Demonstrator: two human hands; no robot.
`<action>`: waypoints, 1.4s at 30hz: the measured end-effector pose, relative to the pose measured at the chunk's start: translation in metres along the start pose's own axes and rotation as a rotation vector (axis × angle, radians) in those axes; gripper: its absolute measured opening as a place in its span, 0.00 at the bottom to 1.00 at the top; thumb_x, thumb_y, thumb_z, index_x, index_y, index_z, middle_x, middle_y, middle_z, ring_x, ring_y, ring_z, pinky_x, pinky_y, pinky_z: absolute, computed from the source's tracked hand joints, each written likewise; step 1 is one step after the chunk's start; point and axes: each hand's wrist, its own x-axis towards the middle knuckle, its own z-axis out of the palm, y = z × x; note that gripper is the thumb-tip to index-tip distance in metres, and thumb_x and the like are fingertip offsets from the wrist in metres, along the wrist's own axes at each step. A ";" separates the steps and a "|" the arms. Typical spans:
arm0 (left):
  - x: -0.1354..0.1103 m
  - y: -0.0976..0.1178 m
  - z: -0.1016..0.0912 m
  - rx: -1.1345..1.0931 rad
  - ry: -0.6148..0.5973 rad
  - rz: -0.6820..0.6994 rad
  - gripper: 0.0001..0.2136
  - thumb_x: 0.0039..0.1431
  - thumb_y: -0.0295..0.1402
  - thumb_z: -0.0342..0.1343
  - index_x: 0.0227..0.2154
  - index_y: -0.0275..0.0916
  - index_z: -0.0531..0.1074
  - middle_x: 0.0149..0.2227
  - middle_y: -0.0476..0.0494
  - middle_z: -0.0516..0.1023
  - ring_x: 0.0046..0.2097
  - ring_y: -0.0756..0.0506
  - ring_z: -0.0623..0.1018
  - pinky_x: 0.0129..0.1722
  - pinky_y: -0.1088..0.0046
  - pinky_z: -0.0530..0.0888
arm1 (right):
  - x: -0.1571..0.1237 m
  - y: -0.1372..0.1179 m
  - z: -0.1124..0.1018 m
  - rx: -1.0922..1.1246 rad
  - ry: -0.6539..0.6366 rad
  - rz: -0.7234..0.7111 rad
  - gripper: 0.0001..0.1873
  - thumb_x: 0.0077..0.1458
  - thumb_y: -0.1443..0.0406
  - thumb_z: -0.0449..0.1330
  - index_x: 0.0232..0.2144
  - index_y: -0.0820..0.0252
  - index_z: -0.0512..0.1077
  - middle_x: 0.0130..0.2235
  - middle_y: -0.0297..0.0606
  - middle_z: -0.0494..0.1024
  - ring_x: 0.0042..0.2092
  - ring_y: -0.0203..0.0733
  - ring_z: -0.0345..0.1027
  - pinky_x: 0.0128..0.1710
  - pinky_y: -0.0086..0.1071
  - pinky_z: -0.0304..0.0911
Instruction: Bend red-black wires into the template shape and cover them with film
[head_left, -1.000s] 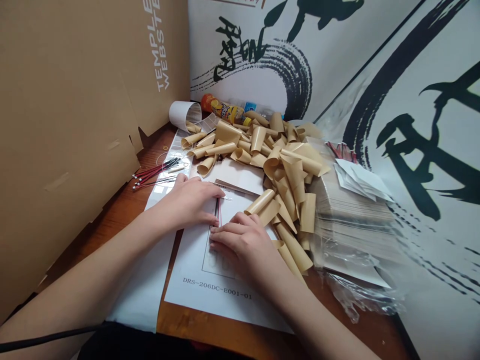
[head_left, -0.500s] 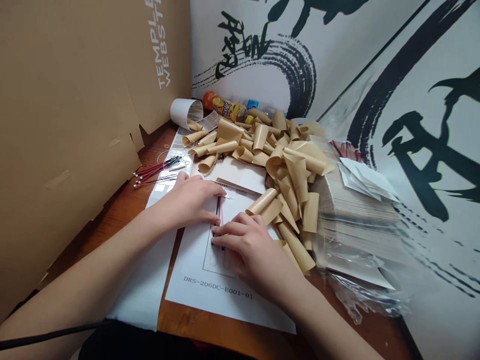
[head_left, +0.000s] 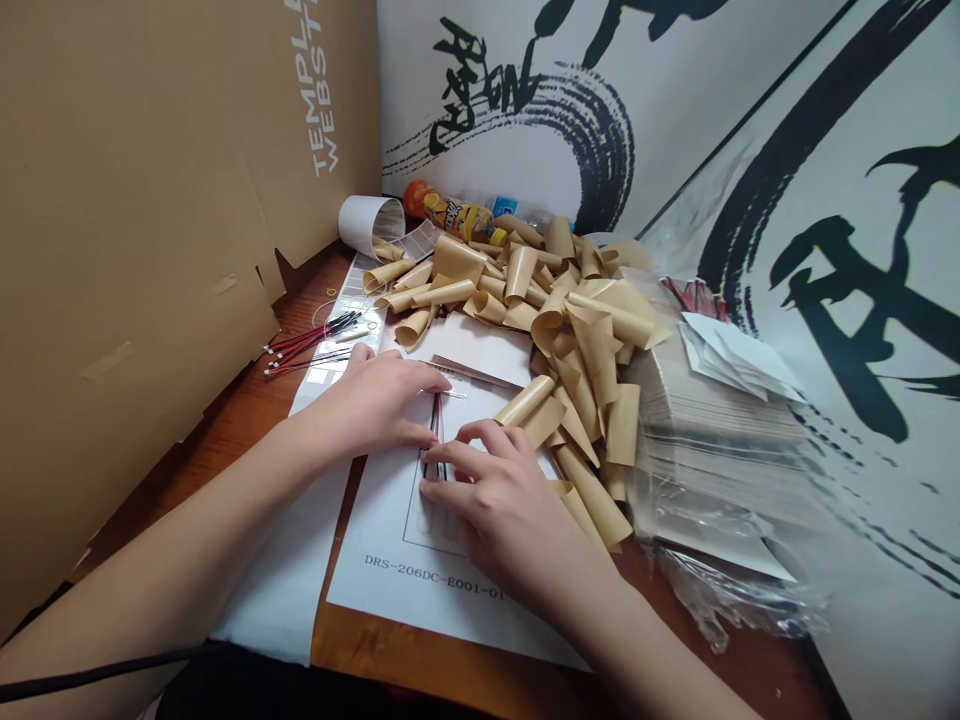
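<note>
A small set of thin red and black wires (head_left: 439,412) lies lengthwise on a white printed sheet (head_left: 397,590) marked DRS-206DC-E001-01. My left hand (head_left: 382,400) is at the far part of the wires, forefinger and thumb holding them against the sheet. The nearer, black ends are between the fingertips of my right hand (head_left: 499,480), which curls over the printed frame and hides part of it. By the left forefinger, a clear plastic edge (head_left: 454,396) shows at the wires' far end. More red and black wires with white connectors (head_left: 311,340) rest beyond my left wrist.
Curled brown paper pieces (head_left: 517,275) heap behind and right of my hands. A plastic-wrapped stack of card (head_left: 712,430) stands at the right, with white slips (head_left: 739,355) on top. Bottles (head_left: 450,212) lie at the back. A tall cardboard panel (head_left: 150,200) walls the left.
My right fingers have lifted and spread slightly over the wires, showing more of their black ends. My left hand stays almost where it was.
</note>
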 end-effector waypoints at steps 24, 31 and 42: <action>0.000 -0.002 0.004 0.015 -0.003 0.002 0.23 0.53 0.47 0.66 0.51 0.46 0.74 0.55 0.47 0.79 0.58 0.33 0.71 0.54 0.57 0.56 | 0.002 -0.006 -0.009 0.152 -0.157 0.366 0.11 0.56 0.68 0.60 0.23 0.58 0.65 0.26 0.33 0.71 0.28 0.35 0.62 0.27 0.31 0.47; 0.000 -0.001 0.004 0.013 -0.003 0.000 0.22 0.53 0.47 0.66 0.50 0.47 0.74 0.54 0.46 0.79 0.59 0.32 0.70 0.53 0.57 0.56 | 0.001 -0.005 -0.014 0.165 -0.271 0.393 0.07 0.57 0.68 0.59 0.26 0.58 0.67 0.29 0.35 0.73 0.30 0.38 0.64 0.28 0.32 0.49; -0.001 0.000 0.004 0.034 0.025 0.003 0.16 0.60 0.41 0.60 0.50 0.47 0.75 0.54 0.47 0.80 0.57 0.34 0.72 0.52 0.56 0.57 | 0.001 -0.005 -0.022 0.159 0.016 0.111 0.05 0.56 0.72 0.55 0.28 0.59 0.65 0.36 0.40 0.72 0.39 0.43 0.61 0.39 0.36 0.60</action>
